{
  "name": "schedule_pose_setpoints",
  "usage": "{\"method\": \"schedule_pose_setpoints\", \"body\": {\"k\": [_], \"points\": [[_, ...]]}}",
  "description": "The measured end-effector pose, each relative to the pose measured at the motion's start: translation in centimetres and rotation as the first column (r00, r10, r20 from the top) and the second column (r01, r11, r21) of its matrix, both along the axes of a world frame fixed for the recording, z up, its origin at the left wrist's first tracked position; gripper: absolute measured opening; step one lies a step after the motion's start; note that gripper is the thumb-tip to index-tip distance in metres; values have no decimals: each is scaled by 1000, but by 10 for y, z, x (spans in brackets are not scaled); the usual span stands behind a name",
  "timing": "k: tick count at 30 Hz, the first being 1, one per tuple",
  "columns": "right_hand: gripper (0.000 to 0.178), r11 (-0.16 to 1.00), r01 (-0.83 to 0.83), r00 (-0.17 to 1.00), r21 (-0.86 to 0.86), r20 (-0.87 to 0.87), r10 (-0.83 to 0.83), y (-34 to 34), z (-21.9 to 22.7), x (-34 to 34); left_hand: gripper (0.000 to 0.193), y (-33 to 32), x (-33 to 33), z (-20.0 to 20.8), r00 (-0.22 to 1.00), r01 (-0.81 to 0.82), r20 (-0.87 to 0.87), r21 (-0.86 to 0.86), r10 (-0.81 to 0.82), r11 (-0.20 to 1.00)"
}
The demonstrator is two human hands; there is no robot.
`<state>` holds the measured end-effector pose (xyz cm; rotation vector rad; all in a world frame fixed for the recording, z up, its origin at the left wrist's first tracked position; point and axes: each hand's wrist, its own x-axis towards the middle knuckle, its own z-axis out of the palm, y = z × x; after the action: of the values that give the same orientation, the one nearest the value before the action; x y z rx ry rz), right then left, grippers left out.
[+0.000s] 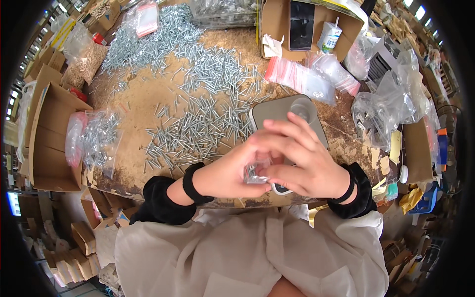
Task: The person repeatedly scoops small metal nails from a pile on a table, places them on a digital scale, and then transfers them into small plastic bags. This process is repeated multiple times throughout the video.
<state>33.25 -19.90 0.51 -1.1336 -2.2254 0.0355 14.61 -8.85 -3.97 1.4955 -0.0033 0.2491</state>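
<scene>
A small clear plastic bag (255,173) with shiny metal pieces in it is held between my two hands near the table's front edge. Around its left side curl the fingers of my left hand (225,171). My right hand (311,166) pinches the bag's right side with thumb and fingers, its other fingers raised above. Beneath the hands lies a grey scale (269,110), partly covered by them. On its far right corner sits a clear round dish (302,108). Loose silver screws (198,131) are spread on the table just left of the scale.
A large heap of screws (148,42) covers the back left. Filled screw bags (99,136) lean from a cardboard box (54,133) at left. Behind the scale are red-edged zip bags (297,79) and a box holding a phone (301,25) and drink carton (329,37). Crumpled plastic (386,109) lies right.
</scene>
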Motion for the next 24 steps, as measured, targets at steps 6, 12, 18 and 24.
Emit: {"method": "schedule_pose_setpoints", "body": {"k": [6,12,18,24], "points": [[11,966,30,998,257,-54,-17,-17,-1,-1,73,-5,-3,21,979,-76,199,112,52,991],[11,980,31,993,194,-114,-9,-10,6,3,20,0,-6,19,941,-275,318,535,111,799],[12,983,88,986,159,-153,-64,-12,1,5,8,-1,-4,16,882,-408,400,378,251,831],[15,997,69,949,-20,-306,-71,-11,6,3,6,1,-7,19,889,-399,410,469,206,788]]}}
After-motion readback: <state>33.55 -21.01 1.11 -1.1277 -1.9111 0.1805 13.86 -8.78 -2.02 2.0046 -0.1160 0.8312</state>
